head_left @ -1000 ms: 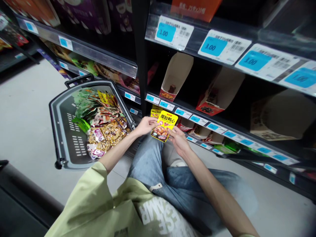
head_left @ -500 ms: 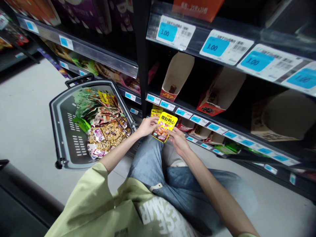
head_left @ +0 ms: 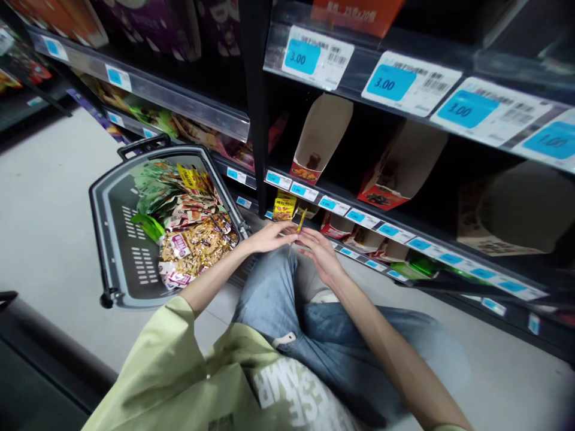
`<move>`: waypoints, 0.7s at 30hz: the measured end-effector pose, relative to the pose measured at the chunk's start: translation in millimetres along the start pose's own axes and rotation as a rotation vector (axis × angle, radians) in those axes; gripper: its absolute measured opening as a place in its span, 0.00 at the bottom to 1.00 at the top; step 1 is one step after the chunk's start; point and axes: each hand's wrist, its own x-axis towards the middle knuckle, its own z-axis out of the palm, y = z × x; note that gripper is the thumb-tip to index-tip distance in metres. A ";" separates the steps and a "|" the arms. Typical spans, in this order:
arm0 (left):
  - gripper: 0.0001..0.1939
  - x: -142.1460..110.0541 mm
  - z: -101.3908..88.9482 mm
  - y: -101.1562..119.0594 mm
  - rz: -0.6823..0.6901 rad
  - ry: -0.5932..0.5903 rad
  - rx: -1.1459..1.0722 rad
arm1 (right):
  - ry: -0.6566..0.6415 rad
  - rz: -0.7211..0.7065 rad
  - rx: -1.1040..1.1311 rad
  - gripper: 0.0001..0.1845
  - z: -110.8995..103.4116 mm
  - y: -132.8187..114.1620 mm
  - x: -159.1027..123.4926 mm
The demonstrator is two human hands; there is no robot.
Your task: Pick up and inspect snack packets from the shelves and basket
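A thin yellow snack packet (head_left: 301, 221) is seen edge-on between my two hands, above my knee and in front of the low shelf. My left hand (head_left: 274, 236) closes on it from the left, fingers pressed to its side. From the right, my right hand (head_left: 320, 251) holds it too, fingertips meeting those of the left. Just beyond, a yellow box (head_left: 284, 206) with like print stands on the bottom shelf. The packet's printed face is turned out of sight.
On my left a grey shopping basket (head_left: 101, 239) holds several green, yellow and red-white packets and clear nut-snack packs (head_left: 200, 248). Shelves with price tags (head_left: 318, 58) rise in front. Open cartons (head_left: 323, 137) stand on the middle shelf. A dark object (head_left: 40, 359) is at lower left.
The yellow packet has turned from facing me to edge-on. My hands have come closer together around it, and the yellow box behind shows more fully.
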 end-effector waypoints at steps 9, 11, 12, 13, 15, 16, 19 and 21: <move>0.30 -0.5 -0.3 -2.7 -0.178 0.167 -0.524 | 0.134 -0.055 0.085 0.22 0.2 -0.2 1.3; 0.30 -0.7 -0.5 -0.3 -0.204 0.170 -0.573 | 0.144 -0.050 0.063 0.21 0.1 1.3 3.7; 0.30 -0.7 -0.6 0.9 -0.211 0.169 -0.587 | 0.130 -0.054 0.040 0.20 0.1 1.6 4.8; 0.30 -0.7 -0.7 1.9 -0.215 0.168 -0.597 | 0.115 -0.062 0.016 0.19 0.2 1.6 5.7; 0.30 -0.5 -0.7 3.4 -0.217 0.162 -0.613 | 0.103 -0.079 -0.015 0.20 0.3 1.2 7.0; 0.30 -0.5 -0.7 3.9 -0.217 0.157 -0.620 | 0.106 -0.083 -0.021 0.22 0.2 1.3 7.4; 0.30 -0.6 -0.3 4.5 -0.204 0.121 -0.620 | 0.086 -0.092 -0.030 0.24 -0.4 2.9 7.9; 0.29 -1.0 0.0 4.2 -0.193 0.097 -0.605 | 0.046 -0.099 -0.034 0.23 -1.2 4.8 8.2</move>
